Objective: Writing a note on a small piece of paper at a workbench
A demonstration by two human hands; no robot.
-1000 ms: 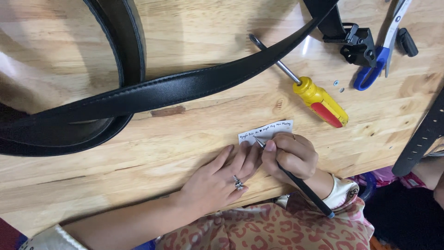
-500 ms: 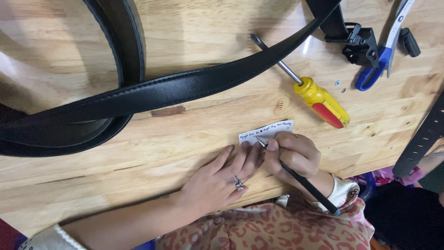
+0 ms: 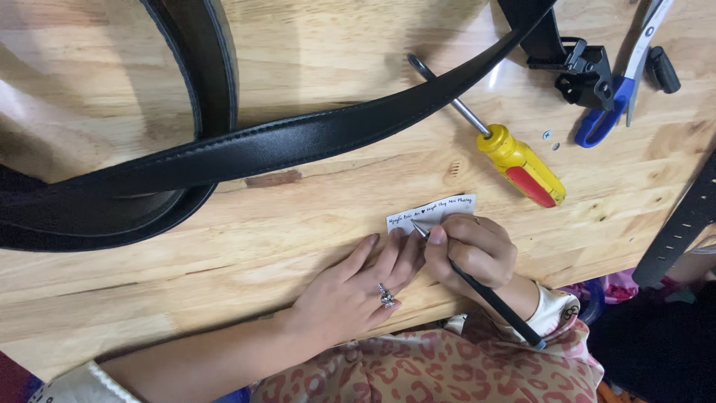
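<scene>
A small white paper slip (image 3: 435, 210) with handwriting lies on the wooden table (image 3: 298, 246) near its front edge. My right hand (image 3: 477, 254) grips a black pen (image 3: 485, 292) with its tip on the slip's lower left part. My left hand (image 3: 350, 295), wearing a ring, lies flat on the table with its fingertips touching the slip's left end. Both hands sit side by side, almost touching.
A long black leather belt (image 3: 283, 142) curves across the table's left and middle. A yellow and red screwdriver (image 3: 514, 157) lies beyond the slip. At the far right are blue-handled scissors (image 3: 619, 82), a black buckle (image 3: 585, 71), small screws (image 3: 550, 139) and another belt strap (image 3: 682, 224).
The pen tip has shifted slightly left along the slip as the right hand writes. The left hand has kept its place.
</scene>
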